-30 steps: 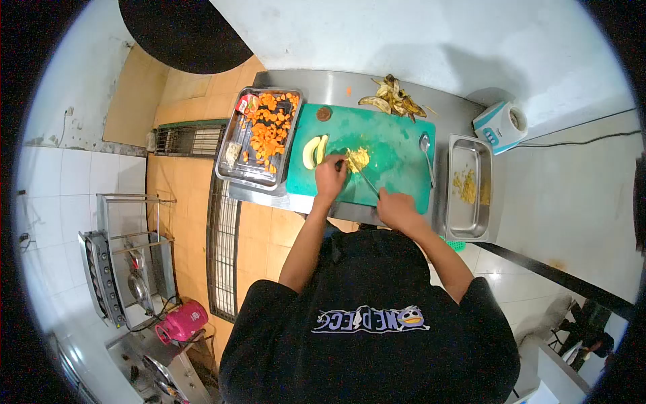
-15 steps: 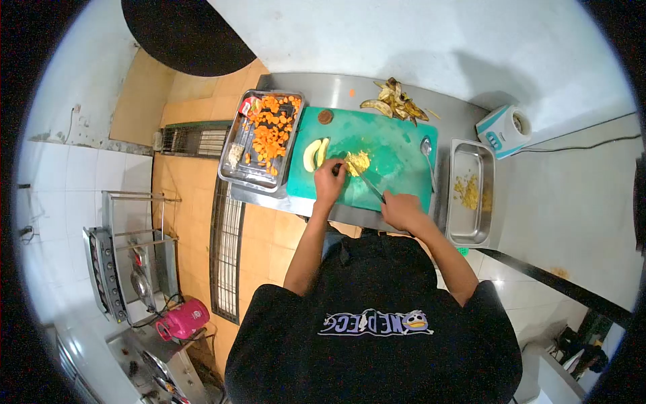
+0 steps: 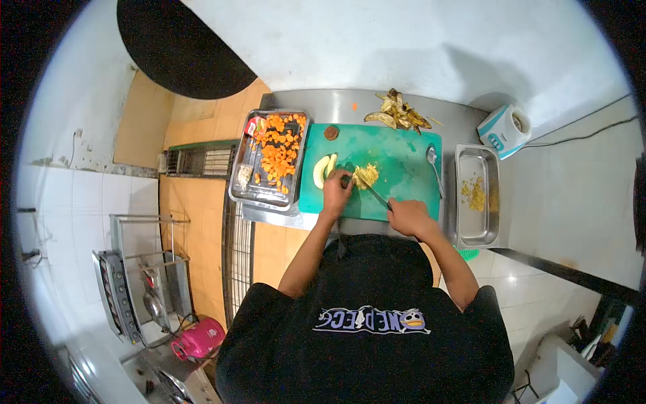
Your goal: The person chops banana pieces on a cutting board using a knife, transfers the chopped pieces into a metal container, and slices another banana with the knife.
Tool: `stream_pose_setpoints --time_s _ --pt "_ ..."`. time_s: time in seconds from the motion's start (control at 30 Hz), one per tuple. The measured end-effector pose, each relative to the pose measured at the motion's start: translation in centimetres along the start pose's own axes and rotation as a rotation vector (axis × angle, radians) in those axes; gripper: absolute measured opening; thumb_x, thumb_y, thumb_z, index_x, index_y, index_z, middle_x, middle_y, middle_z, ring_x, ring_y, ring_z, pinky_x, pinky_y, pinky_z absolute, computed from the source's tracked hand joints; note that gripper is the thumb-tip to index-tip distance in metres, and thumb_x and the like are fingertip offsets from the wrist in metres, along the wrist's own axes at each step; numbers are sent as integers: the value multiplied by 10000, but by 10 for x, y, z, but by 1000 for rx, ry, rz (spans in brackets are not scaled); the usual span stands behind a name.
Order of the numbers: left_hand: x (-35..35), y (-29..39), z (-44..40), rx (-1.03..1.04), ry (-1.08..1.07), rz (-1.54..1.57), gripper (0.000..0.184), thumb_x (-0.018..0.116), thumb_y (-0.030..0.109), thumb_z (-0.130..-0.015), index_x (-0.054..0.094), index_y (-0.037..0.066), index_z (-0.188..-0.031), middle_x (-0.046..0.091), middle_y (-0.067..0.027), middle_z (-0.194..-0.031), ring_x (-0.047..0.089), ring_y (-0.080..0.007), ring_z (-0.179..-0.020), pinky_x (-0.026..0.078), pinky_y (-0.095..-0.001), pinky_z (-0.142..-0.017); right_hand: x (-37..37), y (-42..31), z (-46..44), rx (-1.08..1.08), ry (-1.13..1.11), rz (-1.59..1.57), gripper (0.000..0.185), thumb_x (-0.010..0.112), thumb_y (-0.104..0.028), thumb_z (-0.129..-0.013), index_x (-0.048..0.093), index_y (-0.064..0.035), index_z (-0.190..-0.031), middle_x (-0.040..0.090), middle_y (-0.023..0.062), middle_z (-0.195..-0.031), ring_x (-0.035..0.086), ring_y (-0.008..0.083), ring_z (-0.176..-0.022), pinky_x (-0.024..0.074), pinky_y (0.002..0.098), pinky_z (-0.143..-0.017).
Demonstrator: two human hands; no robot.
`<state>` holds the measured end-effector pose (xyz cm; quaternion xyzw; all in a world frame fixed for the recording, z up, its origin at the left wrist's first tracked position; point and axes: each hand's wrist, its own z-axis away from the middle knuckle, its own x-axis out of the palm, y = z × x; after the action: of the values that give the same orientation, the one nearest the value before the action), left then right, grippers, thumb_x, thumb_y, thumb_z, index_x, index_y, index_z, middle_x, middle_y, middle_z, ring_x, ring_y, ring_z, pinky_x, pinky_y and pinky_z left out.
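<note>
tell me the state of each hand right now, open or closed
Left hand: fingers curled beside the chopped pile; whether it holds anything cannot be told.
Right hand: closed, holding the knife.

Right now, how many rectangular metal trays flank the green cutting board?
2: left of the board, a shiny tray of orange slices; right, a deep steel tray of yellow bits.

Wall: pale, plain surface (image 3: 350, 40) behind the tabletop (image 3: 323, 101); cable ran along it at right.
Left wall: white tiles (image 3: 87, 202) below, worn paint above.
Floor: orange tiles (image 3: 202, 249) at left, white tiles (image 3: 521, 286) at right.
Drain: metal grating (image 3: 239, 256) set in the orange floor.
Tabletop: metal, standing against the pale wall.
Stove: metal frame with knobs (image 3: 121, 293), beside a pink gas cylinder (image 3: 200, 338).
Light: bright; soft shadows fell on the pale wall.
</note>
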<state>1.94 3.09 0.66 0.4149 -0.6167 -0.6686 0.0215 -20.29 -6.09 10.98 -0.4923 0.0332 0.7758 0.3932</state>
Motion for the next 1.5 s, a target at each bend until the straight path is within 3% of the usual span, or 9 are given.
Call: stream_pose_setpoints --time_s 0.23,0.33,0.4,0.57,0.8,1.0,1.17,1.37,1.5 --pt "-6 2 -3 101 -83 -33 226 797 50 -843 674 9 -1028 718 -152 -952 723 -287 -711 572 -387 -652 18 -31 -28 107 102 -118 356 492 -320 -983 584 -54 -1201 739 245 -939 718 455 -880 536 612 -786" --pt "-6 5 -2 -13 -79 0 201 786 57 -857 677 -3 -1015 710 -164 -939 722 -301 -736 571 -402 -666 23 -19 -19 101 50 -92 358 505 -331 -988 580 -57 -1205 734 245 -922 713 460 -863 534 614 -780" --pt "-7 2 3 18 -70 -20 187 780 55 -861 682 -5 -1008 714 -168 -925 723 -304 -752 571 -405 -674 18 -18 -1 88 -8 -94 358 510 -336 -994 579 -60 -1211 731 245 -912 710 463 -847 532 616 -776" --pt "-10 9 3 14 -72 -41 160 768 41 -860 701 -2 -999 711 -184 -880 721 -322 -771 569 -409 -680 3 -24 -5 123 123 -171 383 497 -369 -1031 553 -74 -1269 722 249 -882 704 471 -825 530 620 -765" --pt "-6 2 8 -11 -40 -8 147 765 40 -857 719 1 -991 700 -198 -876 729 -327 -739 572 -408 -664 48 -19 -12 116 130 -125 415 489 -392 -1037 533 -67 -1292 718 256 -868 704 471 -816 529 625 -737" --pt "-7 6 10 2 -5 -3 120 758 47 -863 744 17 -979 701 -190 -893 727 -333 -725 574 -416 -649 24 -25 4 187 170 -119 400 492 -404 -1034 555 -78 -1257 720 254 -878 701 471 -804 537 612 -730" --pt "-8 -2 6 108 1 -101 100 747 78 -879 754 29 -965 705 -188 -902 718 -342 -735 572 -431 -683 70 -11 -18 180 158 -146 398 508 -413 -1028 565 -91 -1257 718 244 -873 696 475 -787 539 612 -719" --pt "0 -4 8 68 -20 -114 112 735 135 -893 765 46 -956 711 -177 -921 705 -361 -785 559 -447 -707 30 -16 18 180 192 -170 343 521 -378 -1022 568 -64 -1151 695 258 -839 678 476 -816 505 600 -735" --pt "-4 6 8 40 -29 -168 136 737 163 -884 772 63 -969 726 -159 -929 707 -365 -821 559 -453 -734 37 -17 -7 177 361 -201 343 522 -402 -1016 579 -82 -1129 698 249 -848 681 472 -814 506 599 -731"
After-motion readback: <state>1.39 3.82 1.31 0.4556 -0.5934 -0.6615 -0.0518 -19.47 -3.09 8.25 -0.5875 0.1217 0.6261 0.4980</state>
